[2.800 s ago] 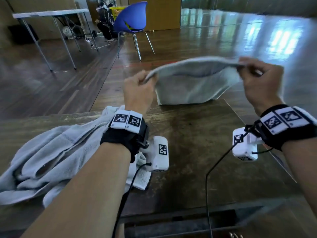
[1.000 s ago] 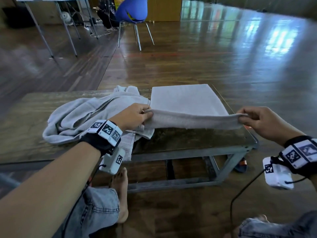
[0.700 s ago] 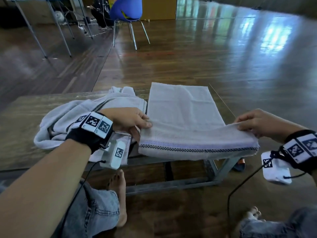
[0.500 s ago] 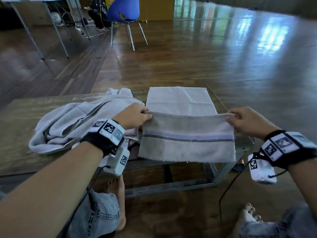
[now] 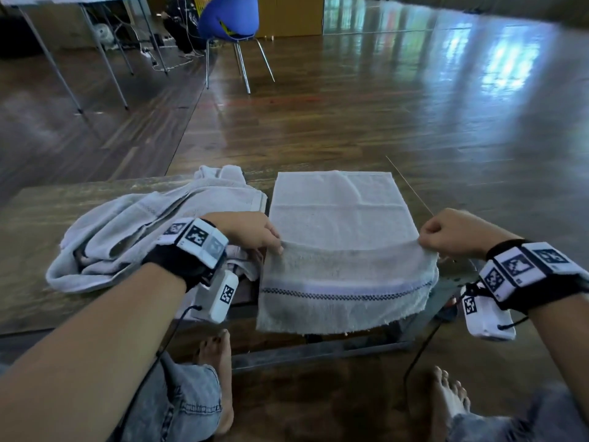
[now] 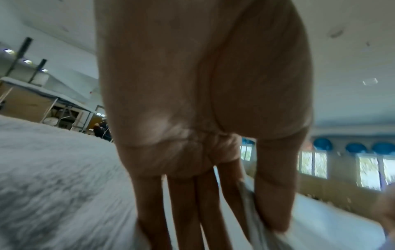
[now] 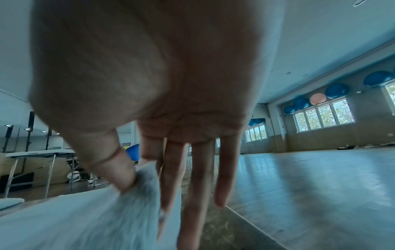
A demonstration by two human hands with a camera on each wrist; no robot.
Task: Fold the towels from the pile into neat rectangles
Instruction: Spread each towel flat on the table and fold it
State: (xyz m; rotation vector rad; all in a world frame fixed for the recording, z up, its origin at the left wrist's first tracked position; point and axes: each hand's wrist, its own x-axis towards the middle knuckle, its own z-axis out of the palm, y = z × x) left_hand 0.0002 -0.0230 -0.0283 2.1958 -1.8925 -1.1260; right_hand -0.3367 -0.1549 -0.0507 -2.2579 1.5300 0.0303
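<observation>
A grey-white towel (image 5: 341, 218) lies flat on the right part of the low wooden table (image 5: 28, 218), and its striped near end hangs over the front edge. My left hand (image 5: 255, 232) pinches the towel's left edge at the fold line. My right hand (image 5: 446, 232) pinches the right edge at the same height. In the left wrist view the thumb and forefinger of my left hand (image 6: 252, 203) pinch the cloth (image 6: 262, 230). In the right wrist view the thumb of my right hand (image 7: 136, 175) presses the towel (image 7: 85, 216) against the forefinger. A crumpled pile of towels (image 5: 143, 224) lies to the left.
The table's metal frame (image 5: 318, 349) shows under the front edge, with my bare feet (image 5: 220, 371) on the wooden floor below. A blue chair (image 5: 229, 17) and a folding table (image 5: 79, 43) stand far back. Cables hang from both wrist cameras.
The towel went from held up in the air to laid flat on the table. Both hands then pulled the near end toward me and now pinch it at the table's front.
</observation>
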